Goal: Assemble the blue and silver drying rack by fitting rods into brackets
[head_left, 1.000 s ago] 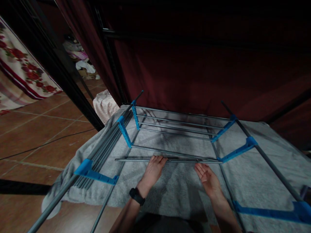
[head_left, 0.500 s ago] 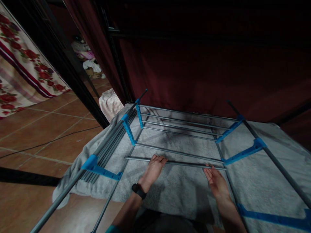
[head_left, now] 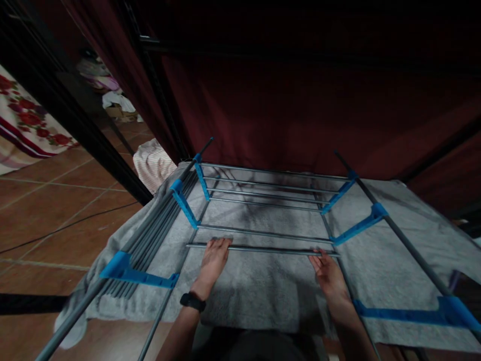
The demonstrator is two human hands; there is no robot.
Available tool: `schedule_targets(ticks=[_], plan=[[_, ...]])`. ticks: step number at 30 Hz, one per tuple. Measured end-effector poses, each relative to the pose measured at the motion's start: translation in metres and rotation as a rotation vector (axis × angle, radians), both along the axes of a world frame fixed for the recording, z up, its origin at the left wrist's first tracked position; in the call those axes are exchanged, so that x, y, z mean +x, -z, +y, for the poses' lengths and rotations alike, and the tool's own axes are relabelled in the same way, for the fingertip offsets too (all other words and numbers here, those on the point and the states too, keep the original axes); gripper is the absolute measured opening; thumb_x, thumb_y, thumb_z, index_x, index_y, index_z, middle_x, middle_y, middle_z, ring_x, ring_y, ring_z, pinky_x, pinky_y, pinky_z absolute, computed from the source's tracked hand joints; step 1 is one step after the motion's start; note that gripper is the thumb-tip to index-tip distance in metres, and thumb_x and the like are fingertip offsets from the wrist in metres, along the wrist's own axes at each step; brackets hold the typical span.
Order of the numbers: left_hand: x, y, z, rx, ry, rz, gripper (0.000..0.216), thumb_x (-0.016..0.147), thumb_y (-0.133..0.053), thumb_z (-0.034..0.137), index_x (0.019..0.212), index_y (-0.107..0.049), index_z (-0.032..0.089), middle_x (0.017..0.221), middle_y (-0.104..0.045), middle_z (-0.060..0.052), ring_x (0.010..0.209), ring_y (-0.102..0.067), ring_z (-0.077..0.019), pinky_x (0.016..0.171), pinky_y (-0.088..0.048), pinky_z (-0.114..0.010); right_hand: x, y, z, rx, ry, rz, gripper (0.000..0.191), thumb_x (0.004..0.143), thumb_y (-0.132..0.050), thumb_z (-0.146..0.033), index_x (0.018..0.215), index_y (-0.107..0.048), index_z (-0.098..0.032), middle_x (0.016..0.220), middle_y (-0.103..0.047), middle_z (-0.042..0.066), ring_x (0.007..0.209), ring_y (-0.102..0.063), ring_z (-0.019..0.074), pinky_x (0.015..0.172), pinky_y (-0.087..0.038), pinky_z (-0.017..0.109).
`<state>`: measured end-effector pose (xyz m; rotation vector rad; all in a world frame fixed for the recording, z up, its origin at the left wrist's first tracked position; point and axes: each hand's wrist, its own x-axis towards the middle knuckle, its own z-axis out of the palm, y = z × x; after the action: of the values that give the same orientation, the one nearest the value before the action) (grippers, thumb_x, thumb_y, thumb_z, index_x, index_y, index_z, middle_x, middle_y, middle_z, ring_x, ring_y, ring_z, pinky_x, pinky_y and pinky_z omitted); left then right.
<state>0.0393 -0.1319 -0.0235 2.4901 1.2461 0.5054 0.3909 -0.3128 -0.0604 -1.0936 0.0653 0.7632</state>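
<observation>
A thin grey metal tube lies crosswise between the two side rails of a partly assembled rack with blue plastic brackets. My left hand is over the tube near its left end, fingers curled around it; a dark band circles that wrist. Close to the tube's right end, my right hand pinches it with palm turned partly up. Just beyond runs a fixed crossbar joining two blue brackets, a left one and a right one. Both tube ends reach the lower rails, but whether they are attached cannot be made out.
Several loose grey tubes lie bundled at left under the upper rail. Everything rests on a grey blanket. Behind hangs a dark red curtain. A black post slants at left above a tiled floor crossed by a cable.
My left hand has shifted left along the tube, so my hands are farther apart. My right hand keeps its place near the right end. The view has swung slightly right.
</observation>
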Motion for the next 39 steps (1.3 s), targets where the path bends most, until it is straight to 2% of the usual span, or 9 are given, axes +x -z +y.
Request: schedule_targets(ticks=[12, 15, 23, 28, 31, 34, 36, 39], plan=[[-0.020, 0.001, 0.010, 0.153, -0.080, 0.115, 0.026, 0.094, -0.046, 0.018, 0.104, -0.069, 0.019, 0.103, -0.076, -0.011, 0.104, -0.066, -0.0289, 0.102, -0.039, -0.045, 0.003, 0.002, -0.001, 0.031, 0.107, 0.007, 0.027, 0.065, -0.090, -0.028, 0.076, -0.065, -0.025, 0.078, -0.074, -0.006, 0.070, -0.073, 0.0135, 0.077, -0.066, 0.029], [-0.026, 0.003, 0.014, 0.184, -0.117, 0.143, 0.027, 0.095, -0.045, 0.020, 0.104, -0.070, 0.018, 0.103, -0.076, -0.011, 0.103, -0.066, -0.0298, 0.103, -0.037, -0.047, 0.002, -0.002, 0.002, 0.054, 0.093, 0.014, 0.026, 0.065, -0.088, -0.030, 0.080, -0.068, -0.025, 0.080, -0.076, -0.004, 0.074, -0.074, 0.0148, 0.077, -0.066, 0.029], [-0.036, 0.011, 0.019, 0.246, -0.282, 0.144, 0.029, 0.095, -0.045, 0.028, 0.107, -0.070, 0.019, 0.104, -0.075, -0.012, 0.107, -0.063, -0.0302, 0.115, -0.026, -0.054, -0.002, -0.012, 0.005, 0.108, 0.084, -0.030, 0.026, 0.067, -0.087, -0.030, 0.085, -0.069, -0.024, 0.089, -0.078, -0.001, 0.084, -0.076, 0.0167, 0.080, -0.065, 0.029], [-0.040, 0.009, 0.017, 0.249, -0.430, 0.114, 0.031, 0.095, -0.043, 0.032, 0.102, -0.070, 0.018, 0.105, -0.071, -0.015, 0.107, -0.061, -0.0330, 0.117, -0.022, -0.060, 0.001, -0.009, 0.003, 0.074, 0.111, -0.030, 0.029, 0.068, -0.088, -0.034, 0.084, -0.067, -0.023, 0.084, -0.076, -0.002, 0.078, -0.075, 0.0144, 0.079, -0.065, 0.029], [-0.040, 0.002, 0.014, 0.226, -0.511, 0.032, 0.028, 0.093, -0.047, 0.035, 0.099, -0.068, 0.019, 0.119, -0.067, -0.017, 0.119, -0.057, -0.0362, 0.117, -0.023, -0.064, 0.002, -0.010, 0.003, 0.049, 0.131, -0.013, 0.031, 0.067, -0.089, -0.036, 0.081, -0.065, -0.024, 0.077, -0.073, -0.004, 0.072, -0.074, 0.0133, 0.076, -0.065, 0.028], [-0.038, -0.007, 0.012, 0.181, -0.619, -0.130, 0.020, 0.084, -0.058, 0.034, 0.096, -0.066, 0.021, 0.139, -0.058, -0.016, 0.134, -0.047, -0.0398, 0.116, -0.025, -0.066, 0.001, -0.013, 0.004, 0.035, 0.136, -0.005, 0.034, 0.063, -0.091, -0.037, 0.079, -0.063, -0.024, 0.072, -0.070, -0.005, 0.069, -0.072, 0.0130, 0.075, -0.064, 0.027], [-0.037, -0.011, 0.014, 0.128, -0.693, -0.240, 0.020, 0.079, -0.064, 0.032, 0.095, -0.065, 0.021, 0.148, -0.052, -0.015, 0.137, -0.045, -0.0413, 0.115, -0.029, -0.066, -0.001, -0.014, 0.004, 0.027, 0.142, -0.009, 0.037, 0.062, -0.091, -0.039, 0.076, -0.061, -0.024, 0.069, -0.068, -0.006, 0.066, -0.071, 0.0129, 0.073, -0.064, 0.027], [-0.037, -0.013, 0.019, 0.031, -0.749, -0.402, 0.024, 0.072, -0.069, 0.027, 0.094, -0.064, 0.019, 0.150, -0.046, -0.016, 0.136, -0.046, -0.0398, 0.115, -0.037, -0.060, -0.005, -0.015, 0.003, 0.026, 0.138, -0.029, 0.040, 0.060, -0.092, -0.041, 0.076, -0.059, -0.025, 0.068, -0.066, -0.006, 0.065, -0.069, 0.0127, 0.073, -0.063, 0.028]])
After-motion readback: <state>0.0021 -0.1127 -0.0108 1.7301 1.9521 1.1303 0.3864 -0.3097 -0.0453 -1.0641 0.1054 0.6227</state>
